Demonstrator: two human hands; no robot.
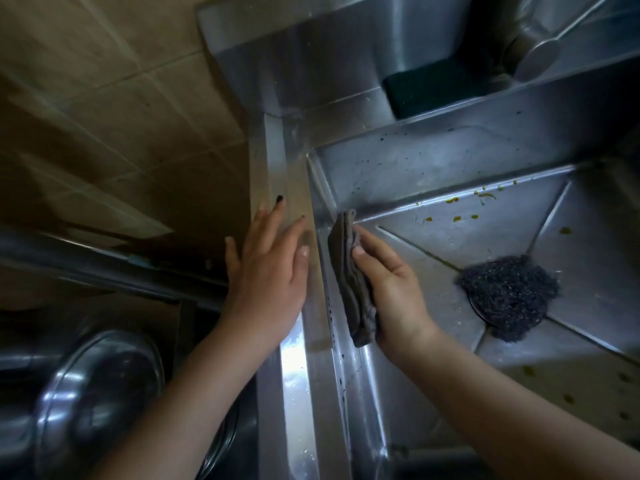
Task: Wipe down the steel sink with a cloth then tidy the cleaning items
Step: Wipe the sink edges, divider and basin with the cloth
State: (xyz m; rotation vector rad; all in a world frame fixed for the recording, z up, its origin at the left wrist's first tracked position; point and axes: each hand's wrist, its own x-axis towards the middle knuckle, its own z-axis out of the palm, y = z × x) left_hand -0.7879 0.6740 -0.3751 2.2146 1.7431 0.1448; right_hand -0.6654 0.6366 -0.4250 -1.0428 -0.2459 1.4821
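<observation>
two hands on my feed, i tell the desk: the left hand (270,271) lies flat, fingers straight, on the left rim of the sink (294,358), holding nothing. the right hand (391,289) has thumb and fingers curled round the folded cloth (349,282) and presses it to the basin's inner left wall, near the far corner.

desk: which step is that?

me: the wiping, i judge, and early in it. yellow food bits (453,199) lie along the far edge of the basin floor, dark specks dot the back wall, and drops run down the left wall below the cloth.

desk: and the cleaning items?

me: not tidied yet. a steel scourer (509,299) sits over the drain, well apart from the cloth. a dark sponge (433,88) sits on the back ledge.

desk: next move?

me: my guess is to draw the cloth along that wall with firm, flat pressure, work it into the corner seam, then take the floor. the scourer would have to come off the drain before the floor can be wiped whole. the left hand looks placed to brace on the rim. the cloth's wiping face is hidden, so i can't tell how soiled it is.
</observation>
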